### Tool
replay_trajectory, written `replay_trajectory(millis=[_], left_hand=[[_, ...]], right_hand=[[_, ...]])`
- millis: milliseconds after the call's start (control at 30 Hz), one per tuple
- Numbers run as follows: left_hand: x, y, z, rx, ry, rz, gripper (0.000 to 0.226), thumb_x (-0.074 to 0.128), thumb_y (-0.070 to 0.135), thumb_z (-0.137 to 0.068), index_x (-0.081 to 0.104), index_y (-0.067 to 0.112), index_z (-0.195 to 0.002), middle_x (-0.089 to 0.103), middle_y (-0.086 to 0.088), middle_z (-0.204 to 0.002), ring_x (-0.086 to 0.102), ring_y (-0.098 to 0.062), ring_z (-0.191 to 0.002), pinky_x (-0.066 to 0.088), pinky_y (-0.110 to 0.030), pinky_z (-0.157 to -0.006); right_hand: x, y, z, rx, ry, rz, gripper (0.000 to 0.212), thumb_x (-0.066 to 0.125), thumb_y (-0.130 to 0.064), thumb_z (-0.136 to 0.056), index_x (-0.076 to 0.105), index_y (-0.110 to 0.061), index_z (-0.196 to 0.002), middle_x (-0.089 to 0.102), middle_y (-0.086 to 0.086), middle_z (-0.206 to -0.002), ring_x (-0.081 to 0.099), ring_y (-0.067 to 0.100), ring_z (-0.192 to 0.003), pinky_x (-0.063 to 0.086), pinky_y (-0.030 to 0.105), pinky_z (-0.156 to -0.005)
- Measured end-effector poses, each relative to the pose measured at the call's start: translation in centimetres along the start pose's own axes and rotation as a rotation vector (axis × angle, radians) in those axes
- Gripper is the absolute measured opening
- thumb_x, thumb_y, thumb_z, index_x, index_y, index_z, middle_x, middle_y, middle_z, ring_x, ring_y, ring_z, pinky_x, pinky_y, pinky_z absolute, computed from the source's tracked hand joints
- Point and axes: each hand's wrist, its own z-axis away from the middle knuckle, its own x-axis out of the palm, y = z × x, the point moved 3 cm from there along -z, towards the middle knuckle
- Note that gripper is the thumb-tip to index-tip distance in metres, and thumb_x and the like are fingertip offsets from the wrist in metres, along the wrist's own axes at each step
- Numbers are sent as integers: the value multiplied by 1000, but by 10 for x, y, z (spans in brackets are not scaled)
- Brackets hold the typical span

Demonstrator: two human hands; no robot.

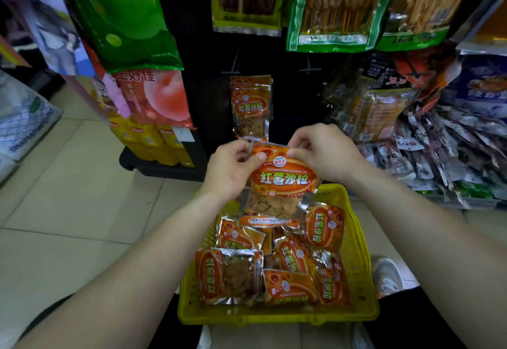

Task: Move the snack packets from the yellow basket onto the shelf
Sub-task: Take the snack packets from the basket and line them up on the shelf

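Packet [282, 181] is pinched at its top corners by left hand [233, 167] and right hand [323, 156]; it is best kept level and aligned with hung packets [251, 104].

Both bare forearms reach up from the lower corners of the frame and converge near its centre. The left hand [233, 169] and right hand [325, 156] are raised side by side, backs toward the camera. Each pinches a top corner of one snack packet [282, 181] between thumb and curled fingers.
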Motion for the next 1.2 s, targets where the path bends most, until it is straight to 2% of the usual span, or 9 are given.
replay_trajectory(millis=[67,200,333,533,633,767,933,1067,1200], left_hand=[[-11,-3,-3,13,6,-45,17,76,32,-86,63,37,-96,70,15,-93,66,8,-85,52,-9,-66],[-30,-28,-6,-77,27,-116,24,75,30,-88,68,24,-110,72,8,-101,67,-1,-89,53,-20,-81],[-33,-56,-14,-151,-49,-223,23,72,30,-89,68,25,-111,72,11,-96,66,-5,-93,44,-13,-72],[-5,-104,-72,-214,-123,-308,17,69,31,-91,65,28,-108,69,13,-93,61,2,-82,40,-9,-64],[19,-139,-113,-238,-135,-327,16,67,29,-91,65,28,-107,71,11,-97,64,-4,-87,43,-15,-69],[48,-182,-165,-231,-141,-299,21,67,27,-91,64,29,-111,69,12,-94,66,-7,-88,47,-15,-73],[75,-227,-211,-239,-176,-275,44,66,29,-92,54,34,-134,63,4,-127,61,-14,-114,46,-30,-102],[88,-246,-238,-243,-142,-283,59,62,33,-93,35,48,-144,45,10,-150,49,-16,-131,42,-36,-110],[93,-251,-249,-238,-102,-250,62,63,29,-93,34,49,-144,43,9,-152,48,-18,-133,43,-37,-108]], right_hand=[[-5,-6,-11,-11,15,110,10,69,-40,-89,64,-32,-85,67,-12,-83,63,12,-84,56,38,-71],[-21,-9,-43,-4,27,218,10,68,-42,-90,64,-33,-87,68,-10,-88,63,16,-88,52,36,-72],[-16,-1,-82,21,52,247,9,65,-41,-91,62,-33,-87,68,-7,-89,64,18,-86,47,33,-65],[50,38,-149,88,79,264,9,62,-40,-94,62,-31,-92,64,-6,-88,62,17,-81,45,31,-62],[92,62,-191,120,70,260,9,63,-39,-93,61,-30,-92,65,-3,-91,63,18,-82,54,35,-68],[142,84,-249,67,40,296,12,62,-40,-93,61,-29,-89,66,0,-92,64,21,-80,55,35,-68],[165,96,-307,11,74,193,17,60,-44,-94,64,-28,-99,65,1,-98,64,24,-86,51,34,-69],[173,95,-339,-43,138,237,12,58,-40,-94,63,-31,-101,67,5,-101,66,28,-90,54,37,-69],[175,103,-337,-69,233,306,45,60,-46,-93,52,-27,-132,63,8,-124,58,31,-116,52,44,-89]])
